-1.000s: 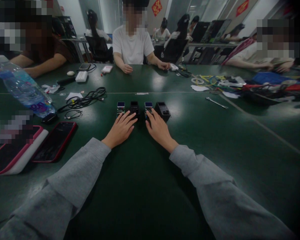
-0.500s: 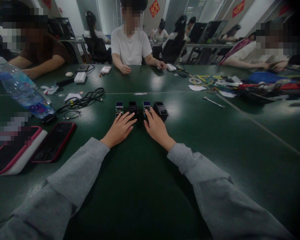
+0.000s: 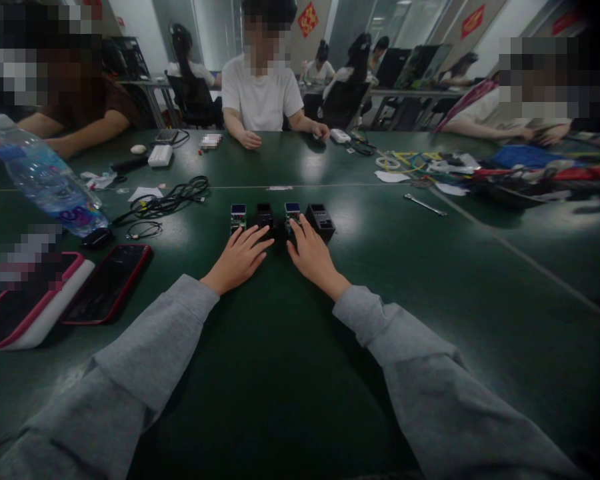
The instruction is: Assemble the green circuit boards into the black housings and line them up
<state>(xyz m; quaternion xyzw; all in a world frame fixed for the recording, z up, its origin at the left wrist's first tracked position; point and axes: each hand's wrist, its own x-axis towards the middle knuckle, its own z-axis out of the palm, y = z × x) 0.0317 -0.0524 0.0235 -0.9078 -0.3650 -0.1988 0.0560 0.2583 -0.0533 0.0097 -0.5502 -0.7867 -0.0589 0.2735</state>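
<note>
A row of small parts lies across the dark green table. At its left end is a circuit board with a small screen, and beside it a black plastic case. Further right come a second circuit board with a screen and a larger black case. My left hand, fingers spread, rests at the near ends of the left board and case. My right hand is also spread, its fingertips over the lower part of the second board. Fingers hide the near ends, so contact is unclear.
To the left are a phone in a red case, a plastic water bottle and black cables. A wrench lies to the right, before a pile of wires. People sit across the table.
Both hands keep their place over the parts. The view has shifted very slightly; nothing has been picked up or let go.
</note>
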